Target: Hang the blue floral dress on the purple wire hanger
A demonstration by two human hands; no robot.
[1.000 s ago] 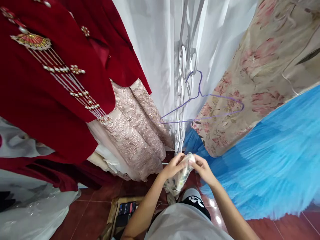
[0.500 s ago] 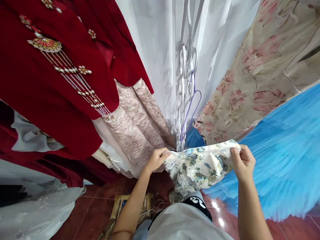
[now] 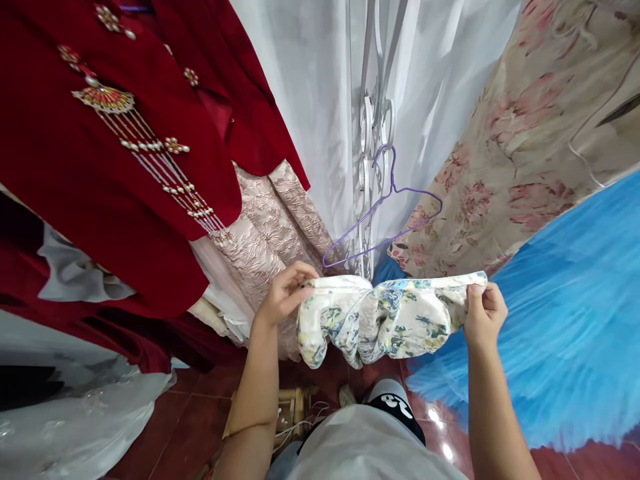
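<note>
A white garment with a blue and yellow floral print [image 3: 390, 320] is stretched sideways in front of me, its upper edge nearly level and its fabric gathered in folds below. My left hand [image 3: 289, 293] is closed on the left end of that edge. At the right end, my right hand [image 3: 485, 310] pinches the edge between thumb and fingers. Just above the garment a purple wire hanger [image 3: 385, 200] hangs with nothing on it, hooked on a white ring of the hanging rack [image 3: 367, 130]. What kind of garment this is, I cannot tell.
Dark red velvet clothing [image 3: 175, 167] with a beaded tassel hangs at the left, over a pale pink textured skirt [image 3: 265, 207]. On the right hang a beige floral dress [image 3: 530, 133] and a bright blue tulle skirt [image 3: 540, 320]. A wooden stool [image 3: 295, 407] stands on the red tiled floor.
My left hand has moved left and up, pulling the floral garment wider and raising its hanging folds. The purple hanger has swung round from edge-on to face me.
</note>
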